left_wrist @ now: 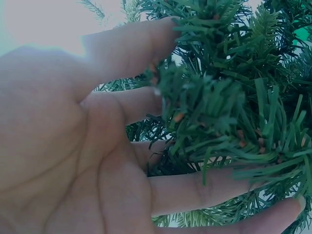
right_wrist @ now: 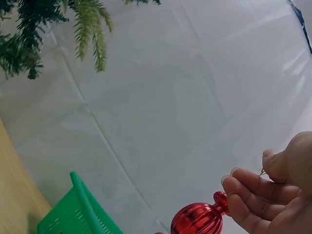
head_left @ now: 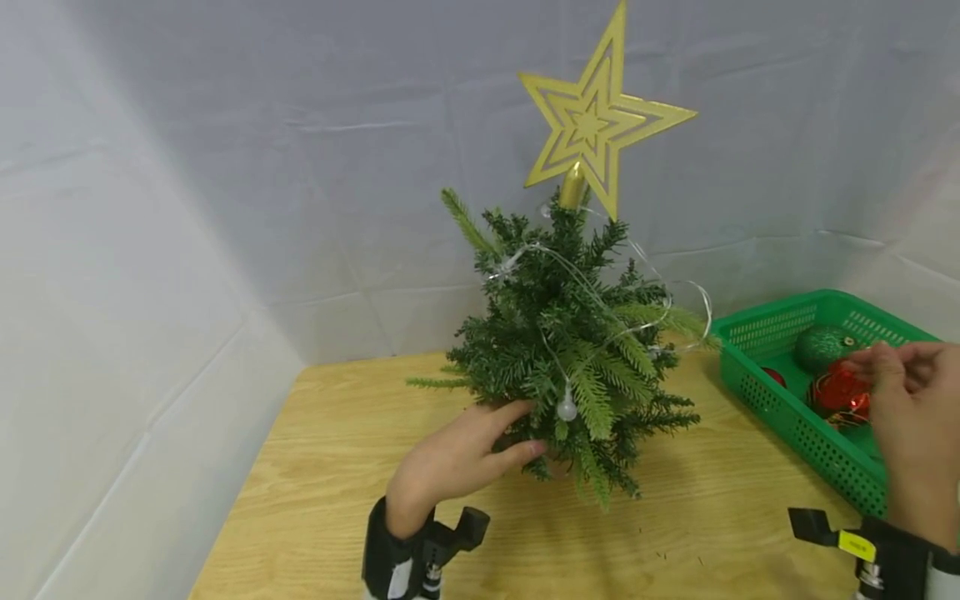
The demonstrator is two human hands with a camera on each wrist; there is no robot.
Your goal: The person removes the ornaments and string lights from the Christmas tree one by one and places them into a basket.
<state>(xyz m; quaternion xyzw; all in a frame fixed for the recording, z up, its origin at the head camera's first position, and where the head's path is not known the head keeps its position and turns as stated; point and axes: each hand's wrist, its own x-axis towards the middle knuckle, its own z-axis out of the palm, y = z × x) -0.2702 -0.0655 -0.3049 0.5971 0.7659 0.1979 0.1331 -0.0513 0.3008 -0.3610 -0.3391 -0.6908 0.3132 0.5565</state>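
A small artificial Christmas tree (head_left: 555, 333) stands on the wooden table, with a gold star topper (head_left: 588, 125) and a string of clear lights (head_left: 567, 407) draped over it. My left hand (head_left: 472, 446) reaches into its lower left branches. In the left wrist view its fingers (left_wrist: 204, 189) lie fairly straight and spread among the needles, some tips hidden. At the far right my right hand (head_left: 911, 408) is over the green basket (head_left: 795, 429). Thumb and index finger pinch a thin gold string, and a shiny red ornament (right_wrist: 197, 219) hangs by the fingers.
Inside the basket lie a green ball (head_left: 821, 347) and a red ball (head_left: 774, 377), partly behind the rim. White sheeting (head_left: 360, 167) encloses the table (head_left: 337, 467) at the back and sides. A few loose needles lie in front of the tree.
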